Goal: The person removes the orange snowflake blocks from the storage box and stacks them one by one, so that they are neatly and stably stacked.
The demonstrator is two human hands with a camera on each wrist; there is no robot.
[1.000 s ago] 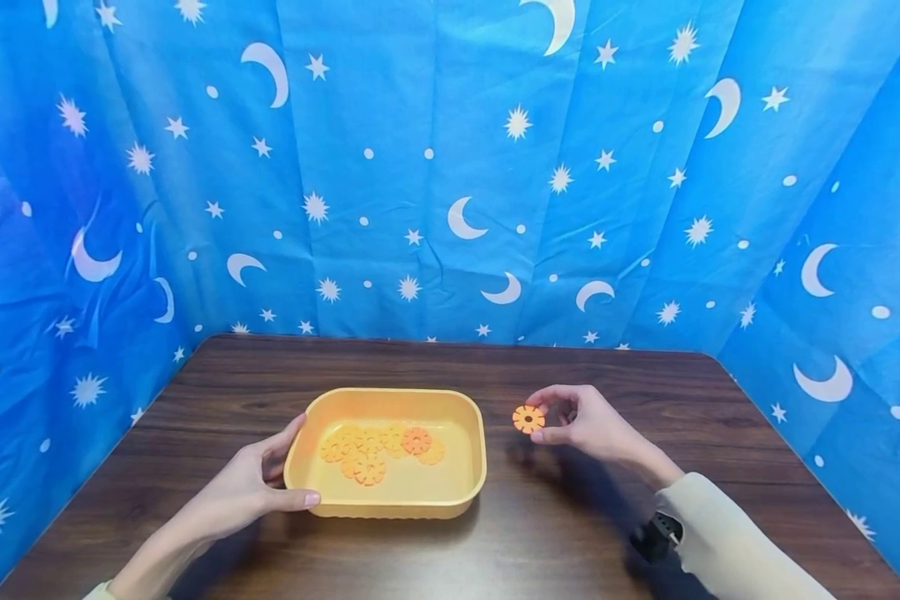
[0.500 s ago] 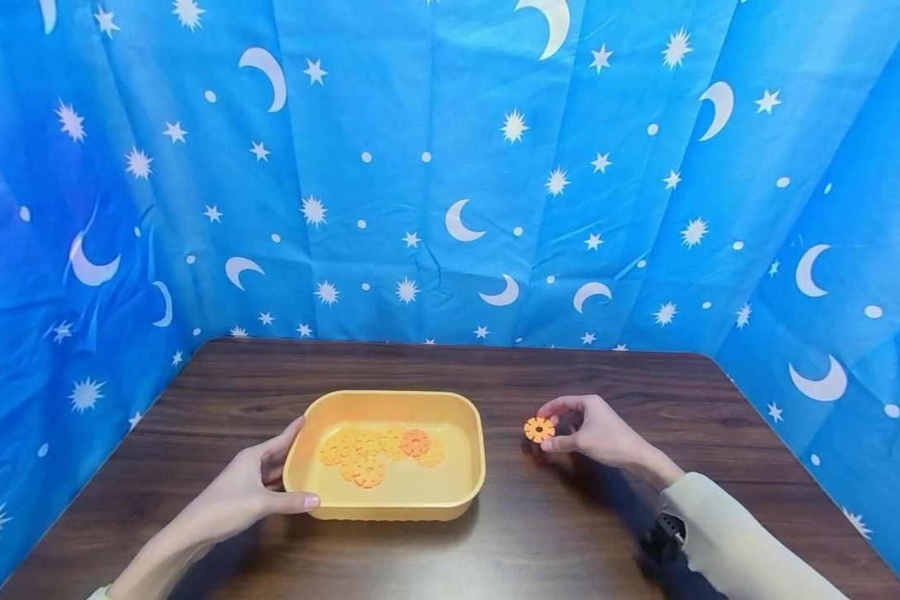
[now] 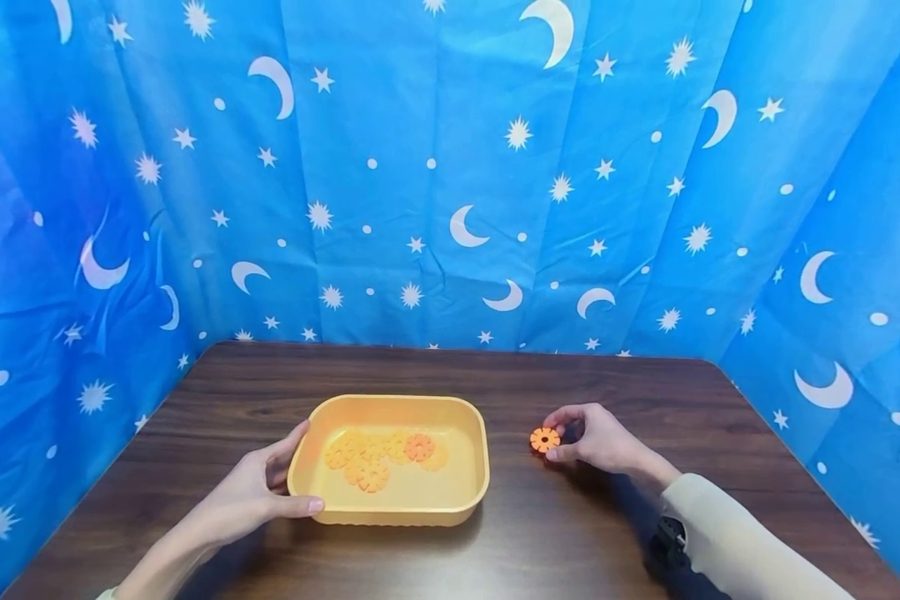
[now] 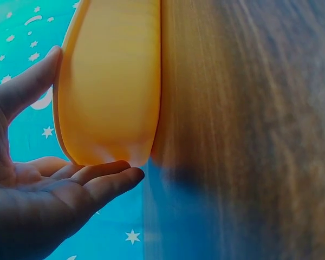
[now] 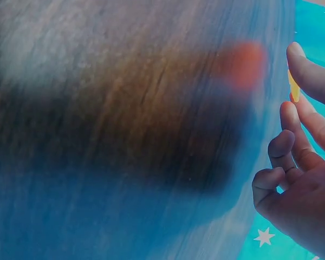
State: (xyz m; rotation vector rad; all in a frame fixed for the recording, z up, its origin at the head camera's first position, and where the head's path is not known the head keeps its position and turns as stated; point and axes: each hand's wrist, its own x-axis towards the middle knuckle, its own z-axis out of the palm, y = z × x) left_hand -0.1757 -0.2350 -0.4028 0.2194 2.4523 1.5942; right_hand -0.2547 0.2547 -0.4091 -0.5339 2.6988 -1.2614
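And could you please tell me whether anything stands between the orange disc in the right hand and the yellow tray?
Nothing visible stands between the orange disc and the yellow tray, apart from the tray's own raised side wall.

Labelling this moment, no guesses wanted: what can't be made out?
Exact count of discs in the tray: head view; they overlap.
Discs in left wrist view: hidden by the tray's outer wall.
Rest of the tray: left wrist view; cut off by top edge.
Held disc's face: right wrist view; nearly edge-on.
Red patch on table: right wrist view; blurred.
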